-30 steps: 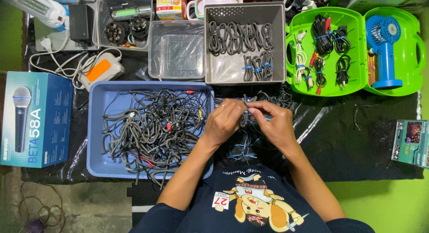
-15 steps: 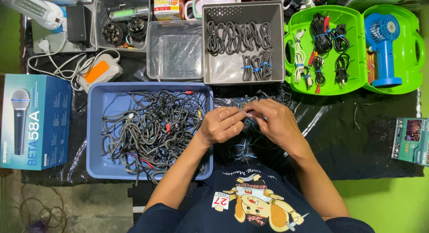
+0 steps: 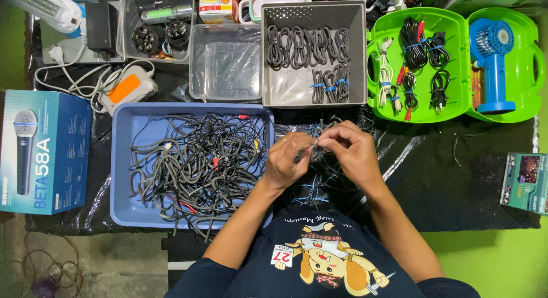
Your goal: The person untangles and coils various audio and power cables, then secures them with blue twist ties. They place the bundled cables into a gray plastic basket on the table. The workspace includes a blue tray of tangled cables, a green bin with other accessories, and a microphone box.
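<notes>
My left hand [image 3: 288, 160] and my right hand [image 3: 349, 150] meet over the black sheet, fingertips pinched together on a small coiled black cable [image 3: 311, 153] between them. Thin blue ties [image 3: 311, 190] lie loose beneath the hands. To the left, a blue tray [image 3: 123, 161] holds a tangle of several black cables [image 3: 197, 164]. Beyond the hands, a grey bin [image 3: 357, 52] holds bundled black cables, some bound with blue ties.
A clear empty container [image 3: 225, 61] sits beside the grey bin. An open green case [image 3: 451, 64] with coiled cables and a blue fan is at the right. A blue microphone box [image 3: 43, 152] stands left; an orange-and-grey device [image 3: 125, 88] lies above the tray.
Both hands stay joined on the cable and have worked it with small finger movements; they sit slightly lower than a second ago.
</notes>
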